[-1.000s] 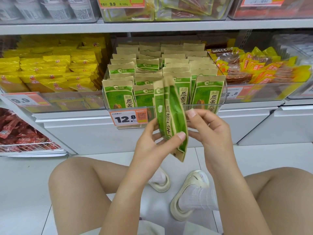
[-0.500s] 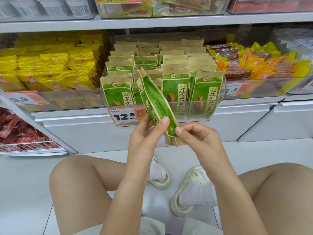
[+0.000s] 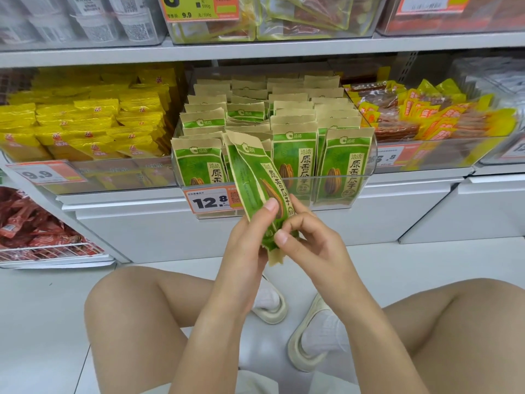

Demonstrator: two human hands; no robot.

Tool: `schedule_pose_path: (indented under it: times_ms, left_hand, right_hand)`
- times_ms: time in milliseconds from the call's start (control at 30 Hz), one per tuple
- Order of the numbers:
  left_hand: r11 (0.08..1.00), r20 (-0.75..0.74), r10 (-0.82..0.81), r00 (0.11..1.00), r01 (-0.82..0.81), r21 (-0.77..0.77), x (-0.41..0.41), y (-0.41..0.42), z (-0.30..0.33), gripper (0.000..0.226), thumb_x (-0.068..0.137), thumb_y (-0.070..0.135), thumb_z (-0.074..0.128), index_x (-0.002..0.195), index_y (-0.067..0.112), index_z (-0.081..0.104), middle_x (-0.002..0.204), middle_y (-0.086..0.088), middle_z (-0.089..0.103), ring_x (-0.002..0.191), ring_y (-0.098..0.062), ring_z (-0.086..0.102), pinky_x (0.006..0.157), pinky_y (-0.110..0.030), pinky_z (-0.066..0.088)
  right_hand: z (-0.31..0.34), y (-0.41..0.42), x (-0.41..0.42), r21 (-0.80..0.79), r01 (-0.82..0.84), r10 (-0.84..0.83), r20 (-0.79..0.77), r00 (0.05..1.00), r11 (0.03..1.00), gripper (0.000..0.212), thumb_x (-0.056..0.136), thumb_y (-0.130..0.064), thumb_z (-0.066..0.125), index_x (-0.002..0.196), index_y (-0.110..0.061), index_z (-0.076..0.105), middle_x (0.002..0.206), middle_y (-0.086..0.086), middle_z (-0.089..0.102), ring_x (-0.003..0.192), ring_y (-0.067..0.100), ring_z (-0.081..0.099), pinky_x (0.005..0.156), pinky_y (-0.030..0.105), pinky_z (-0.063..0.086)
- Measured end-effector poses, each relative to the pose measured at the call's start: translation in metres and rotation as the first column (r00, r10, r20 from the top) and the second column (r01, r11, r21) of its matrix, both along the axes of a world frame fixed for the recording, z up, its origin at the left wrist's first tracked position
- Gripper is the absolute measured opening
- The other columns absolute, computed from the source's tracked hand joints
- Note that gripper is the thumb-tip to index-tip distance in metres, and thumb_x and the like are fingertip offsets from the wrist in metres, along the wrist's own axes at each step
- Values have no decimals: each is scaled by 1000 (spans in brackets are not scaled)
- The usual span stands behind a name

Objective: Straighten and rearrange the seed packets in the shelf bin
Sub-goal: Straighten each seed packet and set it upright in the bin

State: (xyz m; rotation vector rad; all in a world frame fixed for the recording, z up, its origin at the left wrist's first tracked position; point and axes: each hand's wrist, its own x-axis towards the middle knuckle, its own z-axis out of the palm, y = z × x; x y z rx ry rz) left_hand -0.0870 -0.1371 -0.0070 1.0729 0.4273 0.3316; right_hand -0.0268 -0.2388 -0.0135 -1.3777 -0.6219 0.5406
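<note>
While tilted with its top leaning left, a green and kraft-paper seed packet [image 3: 257,189] is gripped at its lower end by the left hand [image 3: 250,240] and pinched by the right hand [image 3: 308,240], just before the clear plastic shelf bin [image 3: 372,155] of matching upright packets [image 3: 345,166].

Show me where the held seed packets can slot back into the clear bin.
The one gap in the clear bin is in its front row, between the left front packet and the middle front packet, right behind the held packets. Behind that the rows stand tightly packed. Both the left hand and right hand grip the packets.
</note>
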Motion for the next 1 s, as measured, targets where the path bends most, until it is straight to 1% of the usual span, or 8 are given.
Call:
schedule_pose_path:
  times_ms: [133, 233, 333, 433, 633, 733, 800, 1000]
  left_hand:
    - [995, -19, 55, 998, -53, 86, -1, -1, 4, 34, 90, 34, 64, 119, 16, 68, 115, -5, 72, 111, -22, 67, 93, -40, 54]
    - [986, 28, 51, 998, -55, 160, -2, 5, 5, 34, 87, 28, 60, 117, 17, 67, 112, -4, 73, 106, -20, 69, 83, -31, 58]
    - [964, 76, 5, 997, -25, 266, 0, 10, 9, 35, 83, 23, 61, 117, 15, 66, 107, 0, 74, 97, -12, 70, 78, -23, 55]
    - [900, 73, -22, 997, -12, 436, 14, 23, 17, 34, 83, 23, 73, 116, 18, 65, 103, 8, 74, 95, -6, 69, 80, -19, 52]
    - [490, 2, 92, 996, -47, 870, 59, 61, 60, 40, 79, 46, 64, 117, 33, 60, 104, 18, 68, 96, 1, 61, 87, -26, 50]
    - [330, -63, 152, 986, 9, 944, 82, 76, 72, 48, 85, 52, 64, 128, 32, 56, 114, 13, 65, 110, -13, 58, 95, -42, 48]
    - [243, -112, 169, 979, 69, 967, 92, 83, 71, 50, 86, 54, 62, 129, 32, 53, 112, 13, 64, 112, -17, 55, 95, -45, 45]
    - [78, -193, 163, 967, 183, 980, 102, 91, 53, 45, 87, 53, 58, 119, 21, 60, 103, 9, 54, 110, -15, 43, 88, -32, 32]
  right_hand:
    - [3, 3, -2, 117, 190, -171, -150, 974, 975, 15, 85, -4, 67, 82, -7, 53, 108, 6, 69, 101, -4, 64, 77, 14, 49]
    - [-1, -1, 11, 87, 272, -250, -200, 947, 958, 36, 75, -17, 68, 109, -18, 57, 109, 2, 72, 100, 13, 68, 77, 22, 53]
    - [9, -6, 30, 50, 220, -206, -201, 958, 974, 52, 74, -21, 68, 124, -21, 54, 104, -2, 74, 94, 11, 69, 76, 22, 54]
    - [25, -6, 53, -8, 170, -171, -61, 983, 985, 57, 77, -14, 76, 129, -9, 54, 102, 3, 73, 90, 6, 68, 75, 19, 53]
    - [65, 6, 107, -153, 194, -143, 295, 945, 969, 40, 85, -21, 71, 121, -11, 57, 111, 6, 70, 98, 10, 67, 83, 29, 56]
    - [78, 12, 135, -299, 223, -68, 452, 889, 928, 44, 84, -44, 66, 122, -22, 58, 109, -5, 71, 101, 7, 66, 89, 40, 54]
    - [80, 13, 148, -389, 232, 6, 521, 853, 891, 39, 88, -44, 63, 120, -23, 58, 112, -9, 69, 104, 4, 63, 92, 39, 52]
    - [66, 16, 165, -557, 334, 170, 667, 726, 760, 40, 88, -48, 58, 109, -14, 64, 105, -4, 62, 105, 19, 54, 83, 35, 43]
